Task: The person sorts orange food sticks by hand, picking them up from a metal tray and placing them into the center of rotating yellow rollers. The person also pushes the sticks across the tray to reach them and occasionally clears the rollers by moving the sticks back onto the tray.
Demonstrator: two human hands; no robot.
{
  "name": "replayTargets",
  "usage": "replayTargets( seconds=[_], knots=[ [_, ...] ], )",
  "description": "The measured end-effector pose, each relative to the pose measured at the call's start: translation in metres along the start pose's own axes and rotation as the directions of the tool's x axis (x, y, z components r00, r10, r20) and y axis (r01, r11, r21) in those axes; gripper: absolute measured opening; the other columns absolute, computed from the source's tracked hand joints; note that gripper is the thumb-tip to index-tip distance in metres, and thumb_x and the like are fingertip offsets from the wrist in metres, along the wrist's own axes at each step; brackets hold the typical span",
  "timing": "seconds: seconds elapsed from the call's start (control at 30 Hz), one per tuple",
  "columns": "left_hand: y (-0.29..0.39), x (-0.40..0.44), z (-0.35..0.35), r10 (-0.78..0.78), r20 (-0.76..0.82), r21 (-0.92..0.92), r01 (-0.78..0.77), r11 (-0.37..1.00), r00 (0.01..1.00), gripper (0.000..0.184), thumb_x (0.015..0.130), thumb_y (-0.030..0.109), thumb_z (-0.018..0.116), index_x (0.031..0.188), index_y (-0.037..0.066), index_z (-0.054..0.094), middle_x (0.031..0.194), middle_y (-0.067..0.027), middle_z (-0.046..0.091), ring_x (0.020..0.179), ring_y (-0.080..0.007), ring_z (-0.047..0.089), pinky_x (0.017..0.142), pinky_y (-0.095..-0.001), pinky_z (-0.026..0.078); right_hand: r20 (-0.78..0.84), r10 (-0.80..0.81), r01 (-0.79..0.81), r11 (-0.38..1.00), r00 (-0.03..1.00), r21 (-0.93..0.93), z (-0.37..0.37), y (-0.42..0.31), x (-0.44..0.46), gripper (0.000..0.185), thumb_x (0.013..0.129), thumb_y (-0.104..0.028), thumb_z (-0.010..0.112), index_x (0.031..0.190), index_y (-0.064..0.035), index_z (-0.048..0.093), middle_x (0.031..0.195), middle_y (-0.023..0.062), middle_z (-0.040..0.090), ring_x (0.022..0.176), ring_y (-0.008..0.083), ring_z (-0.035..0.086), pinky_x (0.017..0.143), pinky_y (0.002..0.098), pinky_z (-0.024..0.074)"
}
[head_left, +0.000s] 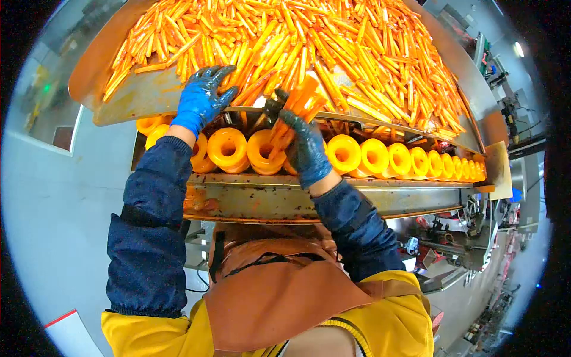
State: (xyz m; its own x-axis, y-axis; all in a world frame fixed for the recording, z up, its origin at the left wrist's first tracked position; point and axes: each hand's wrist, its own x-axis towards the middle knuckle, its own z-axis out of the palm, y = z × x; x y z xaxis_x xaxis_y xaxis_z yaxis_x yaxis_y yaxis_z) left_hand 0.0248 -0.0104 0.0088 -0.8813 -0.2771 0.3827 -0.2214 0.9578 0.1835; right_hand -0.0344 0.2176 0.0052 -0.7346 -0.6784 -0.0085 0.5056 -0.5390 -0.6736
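A blue rubber glove, stained dark at the fingers, covers my left hand. Its fingers are apart over the front lip of the metal tray, beside oily orange food sticks, with nothing visibly held. My right hand, gloved the same way, is closed around an upright, slightly tilted bundle of orange sticks. The bundle's lower end reaches the mouth of an orange funnel-shaped cup. Part of that end is hidden by the cup and the fingers. A dark fitting stands just left of the bundle.
Several more orange cups form a row along the tray's front, curving away to the right. Below them runs a stained metal ledge. A brown apron hangs close to the ledge. Machinery stands farther right.
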Motion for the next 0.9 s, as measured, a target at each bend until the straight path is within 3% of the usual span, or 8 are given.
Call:
replayTargets(
  seconds=[0.17,0.27,0.33,0.47,0.57,0.7,0.83,0.9],
  knots=[
    [-0.003,0.001,0.003,0.014,-0.007,0.019,-0.014,1.0,1.0,0.05,0.083,0.043,0.056,0.127,0.021,0.05,0.127,-0.0175,0.051,0.117,-0.0355,0.046,0.102,-0.0441,0.034,-0.205,0.037,-0.028,0.999,0.978,0.045,-0.022,0.001,-0.014,0.024,0.078,-0.007,0.062,0.102,-0.0043,0.058,0.086,0.007,0.061,0.079,0.0211,0.062,0.072,0.0334,0.0518],
    [-0.004,0.001,0.007,0.01,-0.018,0.024,-0.009,1.0,1.0,0.05,0.083,0.043,0.056,0.127,0.021,0.05,0.127,-0.0173,0.051,0.117,-0.0353,0.046,0.101,-0.044,0.034,-0.134,0.043,-0.04,0.999,0.99,0.028,-0.031,-0.013,-0.017,0.021,0.079,-0.006,0.062,0.099,-0.0041,0.058,0.084,0.0062,0.061,0.076,0.0208,0.061,0.07,0.0345,0.0519],
    [-0.004,0.001,0.005,0.008,-0.03,0.033,-0.007,0.999,1.0,0.05,0.083,0.044,0.057,0.127,0.021,0.05,0.126,-0.0172,0.051,0.117,-0.0353,0.046,0.101,-0.0439,0.035,-0.213,0.028,-0.042,0.997,0.977,-0.06,-0.036,-0.02,-0.022,0.034,0.078,-0.002,0.061,0.111,-0.0033,0.055,0.102,0.0076,0.06,0.095,0.0215,0.059,0.086,0.0347,0.0478],
    [-0.007,0.002,0.007,0.02,-0.028,0.021,-0.019,1.0,0.999,0.049,0.083,0.043,0.057,0.127,0.022,0.05,0.125,-0.0175,0.052,0.116,-0.0359,0.047,0.101,-0.0441,0.035,-0.312,-0.067,0.028,0.991,0.948,-0.128,-0.043,-0.049,-0.034,0.03,0.079,-0.003,0.062,0.108,-0.0027,0.059,0.102,0.0077,0.062,0.097,0.0197,0.059,0.085,0.032,0.0476],
    [-0.005,0.001,0.006,0.028,-0.039,0.02,-0.027,0.999,0.999,0.049,0.083,0.043,0.057,0.126,0.022,0.05,0.125,-0.0176,0.052,0.116,-0.0363,0.047,0.101,-0.0443,0.035,-0.138,-0.134,0.054,0.879,0.981,-0.474,-0.08,-0.059,-0.042,0.031,0.081,-0.004,0.06,0.111,-0.0011,0.059,0.102,0.0078,0.063,0.092,0.0187,0.061,0.081,0.0296,0.0486],
    [-0.002,0.001,0.003,0.022,-0.042,0.007,-0.021,1.0,0.999,0.049,0.082,0.043,0.058,0.126,0.022,0.051,0.124,-0.0173,0.053,0.115,-0.0364,0.048,0.101,-0.0444,0.035,-0.17,-0.167,0.073,0.887,0.971,-0.456,-0.059,-0.061,-0.043,0.031,0.081,-0.005,0.06,0.112,0.0006,0.058,0.101,0.0076,0.063,0.087,0.0192,0.062,0.078,0.0296,0.0492],
    [-0.004,0.0,0.004,0.03,-0.045,0.01,-0.03,1.0,0.999,0.048,0.082,0.042,0.058,0.125,0.021,0.051,0.125,-0.0173,0.052,0.115,-0.0364,0.048,0.101,-0.0445,0.035,-0.32,-0.147,0.047,0.953,0.936,-0.301,-0.046,-0.073,-0.049,0.036,0.083,-0.007,0.059,0.116,0.0034,0.054,0.108,0.0121,0.061,0.099,0.0224,0.06,0.086,0.0326,0.0482],
    [-0.004,0.001,0.006,0.033,-0.049,0.027,-0.032,0.999,0.998,0.048,0.082,0.042,0.058,0.125,0.021,0.052,0.125,-0.0174,0.052,0.115,-0.0362,0.048,0.1,-0.0446,0.035,-0.125,-0.156,0.149,0.987,0.98,-0.059,-0.032,-0.069,-0.045,0.037,0.083,-0.005,0.058,0.119,0.0011,0.052,0.111,0.0131,0.06,0.104,0.0234,0.059,0.09,0.0357,0.0473]
  ],
)
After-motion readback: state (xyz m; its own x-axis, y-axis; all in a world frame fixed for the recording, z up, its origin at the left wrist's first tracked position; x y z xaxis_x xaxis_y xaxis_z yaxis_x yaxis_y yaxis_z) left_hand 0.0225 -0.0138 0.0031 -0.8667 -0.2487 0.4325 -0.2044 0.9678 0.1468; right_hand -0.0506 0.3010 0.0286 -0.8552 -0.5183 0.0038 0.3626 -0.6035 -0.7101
